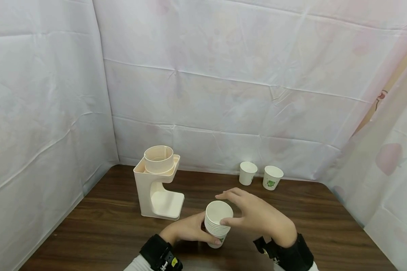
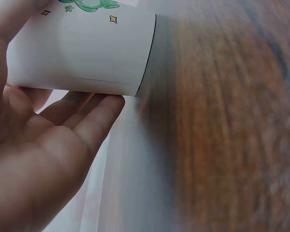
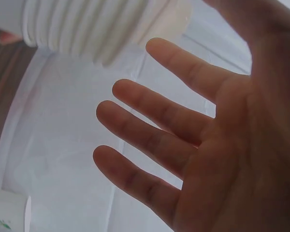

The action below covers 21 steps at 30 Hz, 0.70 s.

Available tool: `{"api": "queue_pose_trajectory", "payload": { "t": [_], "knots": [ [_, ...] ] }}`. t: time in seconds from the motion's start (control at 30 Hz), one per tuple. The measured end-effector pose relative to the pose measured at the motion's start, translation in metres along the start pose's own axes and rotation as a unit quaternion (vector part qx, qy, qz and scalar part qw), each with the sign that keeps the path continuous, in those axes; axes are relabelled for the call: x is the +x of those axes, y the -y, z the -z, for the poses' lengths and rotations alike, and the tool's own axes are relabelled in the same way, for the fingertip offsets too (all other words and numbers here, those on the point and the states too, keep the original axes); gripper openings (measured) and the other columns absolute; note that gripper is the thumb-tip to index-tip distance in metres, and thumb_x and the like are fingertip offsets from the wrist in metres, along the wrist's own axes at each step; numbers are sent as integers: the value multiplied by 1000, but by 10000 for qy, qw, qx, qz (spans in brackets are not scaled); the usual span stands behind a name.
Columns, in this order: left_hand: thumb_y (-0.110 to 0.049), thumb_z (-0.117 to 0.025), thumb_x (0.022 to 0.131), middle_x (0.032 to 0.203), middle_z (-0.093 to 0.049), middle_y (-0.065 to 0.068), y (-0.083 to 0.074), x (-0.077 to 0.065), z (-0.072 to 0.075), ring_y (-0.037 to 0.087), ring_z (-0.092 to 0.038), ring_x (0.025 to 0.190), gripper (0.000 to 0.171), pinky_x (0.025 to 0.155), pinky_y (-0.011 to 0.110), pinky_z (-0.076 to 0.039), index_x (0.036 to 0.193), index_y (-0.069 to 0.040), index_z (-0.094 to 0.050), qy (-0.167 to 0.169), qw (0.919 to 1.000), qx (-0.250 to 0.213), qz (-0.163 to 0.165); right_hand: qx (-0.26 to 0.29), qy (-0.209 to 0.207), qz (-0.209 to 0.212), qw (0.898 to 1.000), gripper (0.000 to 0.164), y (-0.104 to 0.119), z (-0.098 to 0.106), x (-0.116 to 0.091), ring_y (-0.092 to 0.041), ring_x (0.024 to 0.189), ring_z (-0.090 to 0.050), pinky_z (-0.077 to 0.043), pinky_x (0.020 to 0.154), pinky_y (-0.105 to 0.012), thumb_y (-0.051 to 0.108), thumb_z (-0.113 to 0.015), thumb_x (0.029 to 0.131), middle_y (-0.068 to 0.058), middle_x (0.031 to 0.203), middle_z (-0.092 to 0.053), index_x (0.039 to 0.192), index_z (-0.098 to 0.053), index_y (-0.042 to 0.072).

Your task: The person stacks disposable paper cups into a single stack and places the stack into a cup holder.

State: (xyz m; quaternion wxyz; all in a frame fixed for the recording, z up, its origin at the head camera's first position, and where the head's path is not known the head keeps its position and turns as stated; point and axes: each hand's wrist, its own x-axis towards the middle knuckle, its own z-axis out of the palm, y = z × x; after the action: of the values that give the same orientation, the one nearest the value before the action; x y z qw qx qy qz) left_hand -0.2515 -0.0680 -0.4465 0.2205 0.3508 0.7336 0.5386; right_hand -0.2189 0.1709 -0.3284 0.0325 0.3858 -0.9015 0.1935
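A stack of white paper cups [image 1: 218, 214], nested with several rims showing, stands at the front middle of the table. My left hand [image 1: 191, 228] grips its lower part, thumb on the near side and fingers behind. Close up in the left wrist view, the bottom cup [image 2: 82, 53] carries a green printed figure and small stars. Beside the stack's top is my right hand [image 1: 254, 214], fingers spread and thumb near the rim. In the right wrist view, the fingers of the right hand [image 3: 183, 125] are extended and apart from the stacked rims [image 3: 77, 26].
A cream cup-holder stand [image 1: 144, 192] with a round ring on top [image 1: 158, 160] stands at the left. Two single paper cups, one [image 1: 247, 174] left of the other [image 1: 272, 177], stand upright near the back edge. White cloth [image 1: 207, 94] hangs behind the dark wooden table [image 1: 105, 210].
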Motion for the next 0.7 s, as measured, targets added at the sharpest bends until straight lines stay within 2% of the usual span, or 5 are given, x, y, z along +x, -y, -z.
{"api": "queue_pose_trajectory", "payload": {
  "t": [0.07, 0.13, 0.5, 0.7],
  "knots": [
    [-22, -84, 83, 122, -62, -8, 0, 0, 0, 11, -57, 115, 69, 101, 33, -40, 141, -21, -45, -38, 10000, 39, 12, -69, -87, -121, 9999, 56, -3, 4, -2, -13, 122, -55, -49, 95, -39, 48, -72, 91, 8, 137, -53, 139, -57, 24],
    [-22, -84, 83, 122, -62, -9, 0, 0, 0, 11, -57, 116, 70, 102, 34, -40, 141, -21, -45, -51, 10000, 61, 31, -75, -176, -169, 9997, 55, -6, 7, -4, -14, 125, -54, -48, 97, -40, 49, -72, 91, 9, 137, -54, 138, -57, 25],
    [-23, -84, 83, 125, -60, -10, 0, 1, 0, 11, -55, 119, 73, 105, 40, -37, 143, -24, -43, -74, 9999, 68, 106, -64, -482, -269, 9985, 48, -19, 13, -4, -22, 126, -54, -47, 97, -46, 37, -73, 93, 0, 136, -56, 137, -58, 23],
    [-22, -85, 82, 124, -61, -9, 0, 0, -1, 11, -55, 119, 73, 105, 38, -37, 143, -23, -44, -111, 9999, 64, 33, -233, -803, -245, 9962, 45, -34, 6, 3, -30, 124, -54, -47, 97, -51, 33, -69, 97, -6, 135, -57, 137, -58, 15]
  ]
}}
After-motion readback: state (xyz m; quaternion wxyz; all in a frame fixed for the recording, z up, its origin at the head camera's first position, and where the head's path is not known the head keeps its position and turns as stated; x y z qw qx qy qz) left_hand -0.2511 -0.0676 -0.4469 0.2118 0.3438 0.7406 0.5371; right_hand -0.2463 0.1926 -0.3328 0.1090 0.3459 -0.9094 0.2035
